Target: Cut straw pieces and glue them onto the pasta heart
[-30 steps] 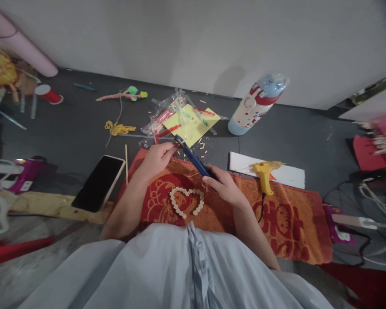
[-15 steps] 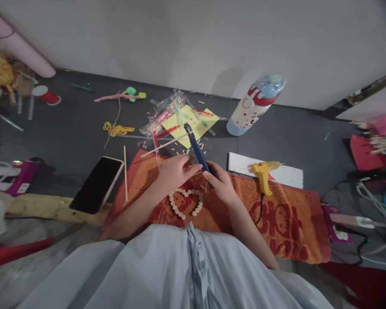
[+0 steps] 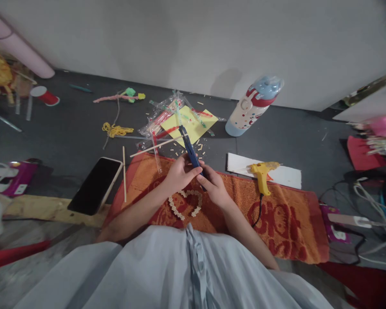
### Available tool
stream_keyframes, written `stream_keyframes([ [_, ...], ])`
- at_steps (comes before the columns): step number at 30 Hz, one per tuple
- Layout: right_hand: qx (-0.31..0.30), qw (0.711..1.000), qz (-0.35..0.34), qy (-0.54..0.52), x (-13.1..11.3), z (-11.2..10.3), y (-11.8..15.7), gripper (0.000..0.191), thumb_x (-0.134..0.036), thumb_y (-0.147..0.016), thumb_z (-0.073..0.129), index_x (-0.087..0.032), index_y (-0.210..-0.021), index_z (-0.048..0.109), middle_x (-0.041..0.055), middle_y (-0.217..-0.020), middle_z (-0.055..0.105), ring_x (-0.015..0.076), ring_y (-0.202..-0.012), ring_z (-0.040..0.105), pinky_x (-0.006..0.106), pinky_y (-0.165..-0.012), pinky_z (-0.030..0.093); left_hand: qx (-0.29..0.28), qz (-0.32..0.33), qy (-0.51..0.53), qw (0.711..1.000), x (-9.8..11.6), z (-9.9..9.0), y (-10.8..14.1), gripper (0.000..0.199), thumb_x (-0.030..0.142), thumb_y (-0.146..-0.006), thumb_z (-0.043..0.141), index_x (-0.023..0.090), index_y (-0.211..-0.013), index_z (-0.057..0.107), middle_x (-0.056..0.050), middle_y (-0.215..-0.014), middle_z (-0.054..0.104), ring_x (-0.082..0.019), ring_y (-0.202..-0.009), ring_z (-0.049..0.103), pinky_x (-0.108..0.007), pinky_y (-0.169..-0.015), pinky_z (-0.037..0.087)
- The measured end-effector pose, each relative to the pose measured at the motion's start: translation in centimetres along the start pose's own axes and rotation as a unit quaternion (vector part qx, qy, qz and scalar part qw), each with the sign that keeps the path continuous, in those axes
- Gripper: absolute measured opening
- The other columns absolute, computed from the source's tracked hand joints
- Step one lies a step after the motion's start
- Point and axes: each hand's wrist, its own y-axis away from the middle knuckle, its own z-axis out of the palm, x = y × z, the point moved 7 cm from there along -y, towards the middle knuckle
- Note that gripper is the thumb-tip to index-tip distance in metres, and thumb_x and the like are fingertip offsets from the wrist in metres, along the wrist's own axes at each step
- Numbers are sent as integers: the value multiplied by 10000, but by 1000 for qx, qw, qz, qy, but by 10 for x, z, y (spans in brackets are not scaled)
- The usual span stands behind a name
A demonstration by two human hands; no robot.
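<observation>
A long dark blue tool (image 3: 189, 146), its exact kind unclear, slants up and away from me between my hands. Its lower end is gripped in my right hand (image 3: 215, 185). My left hand (image 3: 180, 174) closes on it from the other side, thumb against the handle. Across the tool's far tip lies a thin wooden stick (image 3: 159, 146), pointing down to the left. Just below my hands, a heart outline made of small pale wooden pieces (image 3: 176, 209) rests on the orange towel (image 3: 286, 219), with a gap at its lower right.
Beyond the tool are scattered stick bits (image 3: 200, 147), a yellow paper sheet (image 3: 193, 124) and plastic-wrapped glue sticks or straws. A yellow glue gun (image 3: 262, 176) lies right, a bottle (image 3: 252, 107) behind it. To the left are a phone (image 3: 94, 185) and another stick (image 3: 124, 174).
My left hand has moved right and closed on the blue tool. The tool and the stick at its tip have shifted slightly left.
</observation>
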Motion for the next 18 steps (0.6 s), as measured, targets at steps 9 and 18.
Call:
stream_keyframes([
  [9,11,1000,3,2,1,0,0,507,-510,-855,570,-183,-1242,583,102,-1280,648,269,-1151,607,420,-1018,436,15,-10,8,1000,-3,0,0,533,448,-638,807,161,-990,527,-90,-962,708,-200,-938,671,-366,-905,512],
  [18,18,1000,10,19,0,-1,1,503,-514,-852,566,-183,-1230,602,101,-1243,670,269,-1127,617,415,-1002,448,27,1,-3,1000,1,-1,1,475,430,-644,806,157,-946,562,-81,-953,710,-189,-925,671,-357,-904,518],
])
